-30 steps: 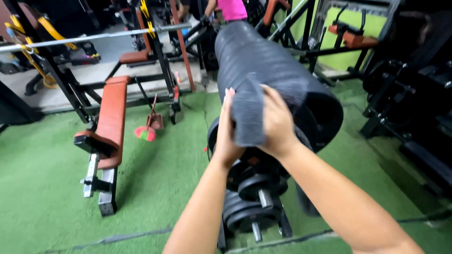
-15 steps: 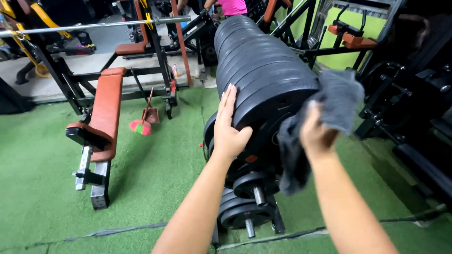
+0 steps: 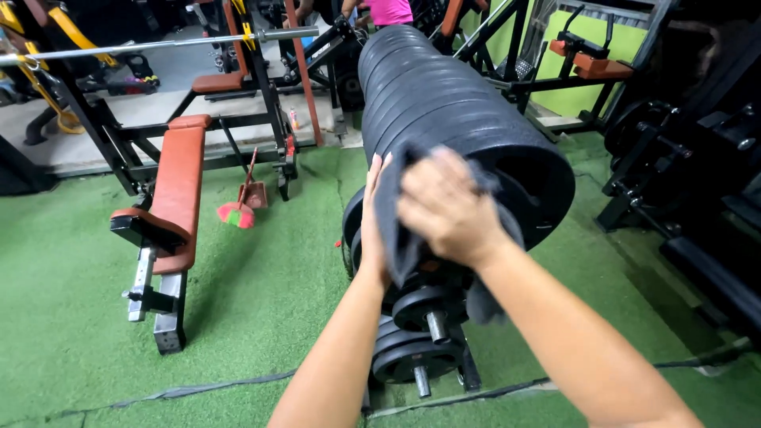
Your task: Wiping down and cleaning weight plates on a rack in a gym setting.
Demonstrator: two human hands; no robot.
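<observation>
A long row of black plates fills a rack; the bench stands well left of it, smaller plates below. On the plates' near end, the right hand closes on a grey cloth. The left hand lies flat and open against the plates' left side, partly hidden by the cloth.
</observation>
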